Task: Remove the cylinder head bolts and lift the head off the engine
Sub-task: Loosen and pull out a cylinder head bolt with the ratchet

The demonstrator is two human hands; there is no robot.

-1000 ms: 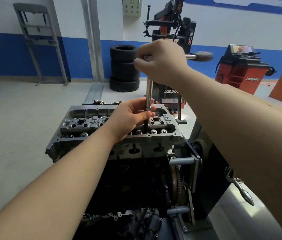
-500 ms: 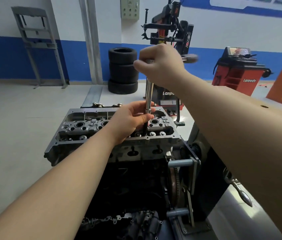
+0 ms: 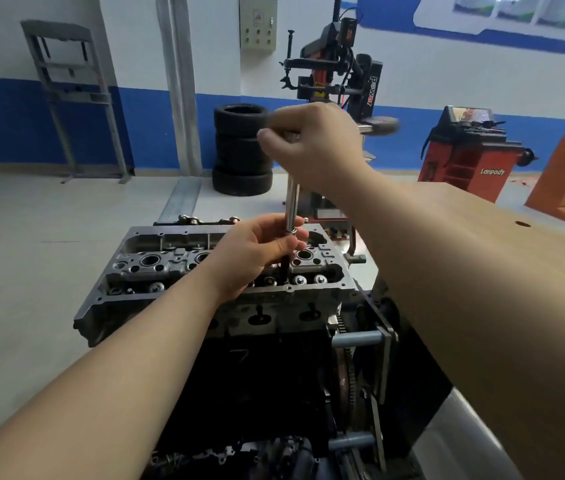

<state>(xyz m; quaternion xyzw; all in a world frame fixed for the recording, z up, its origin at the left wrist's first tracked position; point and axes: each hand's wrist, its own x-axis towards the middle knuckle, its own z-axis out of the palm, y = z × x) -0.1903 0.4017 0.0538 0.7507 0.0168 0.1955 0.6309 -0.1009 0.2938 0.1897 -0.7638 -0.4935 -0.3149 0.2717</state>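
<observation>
The person stands over the engine, and the cylinder head (image 3: 177, 268) sits on top of the dark engine block (image 3: 260, 375), which is fixed on a stand (image 3: 383, 344) with grey bars on its right side. A long wrench (image 3: 291, 199) stands upright over the right part of the head, its silver extension going down into a dark socket that enters the head near the front edge, just left of two round shiny valve caps. The right hand (image 3: 319, 147) is high, with the fingers curled around the top of the wrench, and the handle comes out to the right of the fist, where its dark end looks blurred. The left hand (image 3: 257, 251) is low, close above the head, and its fingers and thumb are closed lightly around the lower part of the extension, where silver meets black. Whether the socket sits on a bolt I cannot tell, because the hole hides it. On the right, under the right forearm, there is a wooden table (image 3: 482, 216) with a small hole in its top. Behind, on the pale floor, stands a stack of tyres (image 3: 242, 150), a red and black tyre machine (image 3: 340, 71) and a red balancing machine (image 3: 464, 157), all well apart from the engine, before a white and blue wall
</observation>
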